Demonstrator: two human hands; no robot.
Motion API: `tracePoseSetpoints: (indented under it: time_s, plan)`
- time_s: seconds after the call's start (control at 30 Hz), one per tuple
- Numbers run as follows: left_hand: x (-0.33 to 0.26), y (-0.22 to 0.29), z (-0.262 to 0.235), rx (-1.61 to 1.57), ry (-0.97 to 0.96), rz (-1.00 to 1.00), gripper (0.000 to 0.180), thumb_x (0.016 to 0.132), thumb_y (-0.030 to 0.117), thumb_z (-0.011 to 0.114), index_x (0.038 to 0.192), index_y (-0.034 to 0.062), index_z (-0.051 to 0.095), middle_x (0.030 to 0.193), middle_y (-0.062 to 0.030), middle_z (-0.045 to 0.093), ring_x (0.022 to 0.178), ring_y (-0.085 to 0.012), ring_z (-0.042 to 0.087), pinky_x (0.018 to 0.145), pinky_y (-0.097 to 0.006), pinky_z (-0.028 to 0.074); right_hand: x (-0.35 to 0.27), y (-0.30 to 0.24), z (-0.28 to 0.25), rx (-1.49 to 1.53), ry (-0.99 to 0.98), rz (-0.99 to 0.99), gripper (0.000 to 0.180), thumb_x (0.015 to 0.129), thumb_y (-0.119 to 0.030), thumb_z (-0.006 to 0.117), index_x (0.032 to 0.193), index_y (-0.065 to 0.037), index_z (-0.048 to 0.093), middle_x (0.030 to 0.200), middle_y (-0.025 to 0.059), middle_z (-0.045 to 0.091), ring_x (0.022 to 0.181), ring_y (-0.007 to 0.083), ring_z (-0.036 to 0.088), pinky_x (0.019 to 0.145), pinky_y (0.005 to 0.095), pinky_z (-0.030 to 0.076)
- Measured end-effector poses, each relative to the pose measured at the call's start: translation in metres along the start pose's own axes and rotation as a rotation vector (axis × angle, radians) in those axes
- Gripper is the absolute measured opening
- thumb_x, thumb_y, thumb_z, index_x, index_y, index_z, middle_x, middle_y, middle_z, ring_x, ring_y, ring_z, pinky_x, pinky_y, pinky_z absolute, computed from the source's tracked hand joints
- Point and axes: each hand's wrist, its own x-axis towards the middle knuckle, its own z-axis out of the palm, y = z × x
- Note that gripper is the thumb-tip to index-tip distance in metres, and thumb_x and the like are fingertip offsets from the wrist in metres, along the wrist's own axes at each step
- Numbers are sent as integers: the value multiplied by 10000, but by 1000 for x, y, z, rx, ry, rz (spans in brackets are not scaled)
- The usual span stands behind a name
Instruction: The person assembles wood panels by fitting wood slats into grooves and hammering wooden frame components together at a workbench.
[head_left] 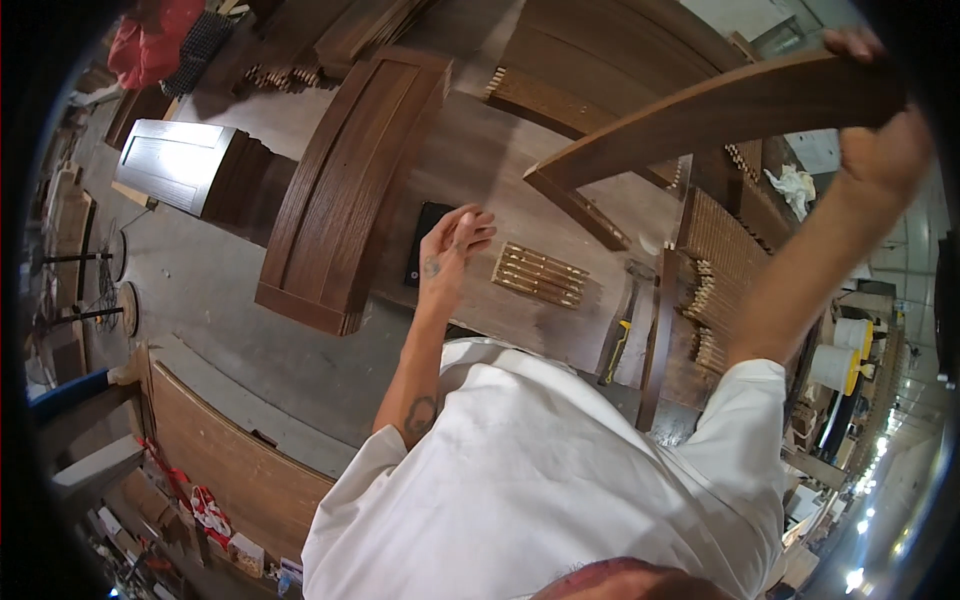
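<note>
My right hand (880, 150), raised at the far right, grips one end of a long dark brown wooden board (720, 120). At the board's other end a shorter wooden rail (585, 210) joins it at an angle, its lower end near the tabletop. Over the table my left hand (455, 245) has loosely bent fingers, slightly apart, with nothing seen in them. It overlaps a flat black object (425, 240). Just right of it lies a small set of narrow wooden strips (540, 275) with pale ends. A hammer (618, 335) with a black and yellow handle lies farther right.
A stack of panelled wooden doors (350, 190) stands left of my left hand, with another shiny stack (180, 165) beyond. Rows of rails with pale dowels (720, 250) sit at the right. Large boards (600, 60) lie at the back. A white crumpled cloth (793, 190) is near my right forearm.
</note>
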Motion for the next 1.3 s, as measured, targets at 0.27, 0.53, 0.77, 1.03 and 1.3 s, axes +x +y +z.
tracePoseSetpoints:
  time_s: [0.27, 0.53, 0.77, 1.03, 1.3]
  plan:
    - [-43, -20, -54, 99, 135, -38, 462, 926, 370, 608, 1156, -30, 599, 1010, -139, 675, 900, -198, 666, 824, -319, 542, -109, 153, 62, 178, 32, 187, 118, 835, -63, 714, 866, 17, 633, 732, 79, 624, 630, 173, 609, 606, 308, 517]
    - [-51, -17, -89, 110, 211, -1, 423, 933, 351, 602, 1147, -14, 610, 992, -130, 686, 892, -201, 676, 808, -311, 551, -79, 127, 75, 0, -29, 114, 177, 872, -168, 686, 879, 4, 648, 725, 91, 625, 640, 198, 622, 652, 357, 545]
    - [-59, -9, -96, 95, 277, 15, 398, 947, 328, 586, 1141, -19, 609, 989, -133, 684, 903, -198, 671, 819, -309, 545, -85, 128, 68, -159, 9, 123, 160, 873, -156, 652, 843, 0, 638, 721, 97, 618, 626, 224, 623, 651, 358, 533]
    - [-62, -5, -97, 115, 280, 66, 421, 942, 343, 591, 1136, -31, 606, 985, -130, 680, 891, -192, 663, 821, -307, 540, -76, 117, 62, 125, 117, 164, 108, 823, -70, 703, 858, 18, 651, 700, 115, 598, 602, 222, 603, 604, 364, 530]
    - [-48, 0, -90, 155, 270, 99, 386, 947, 315, 589, 1124, -27, 609, 958, -116, 680, 874, -186, 662, 804, -300, 538, -111, 158, 73, 55, 99, 254, 112, 832, -50, 694, 898, 28, 648, 732, 86, 624, 663, 190, 622, 681, 335, 518]
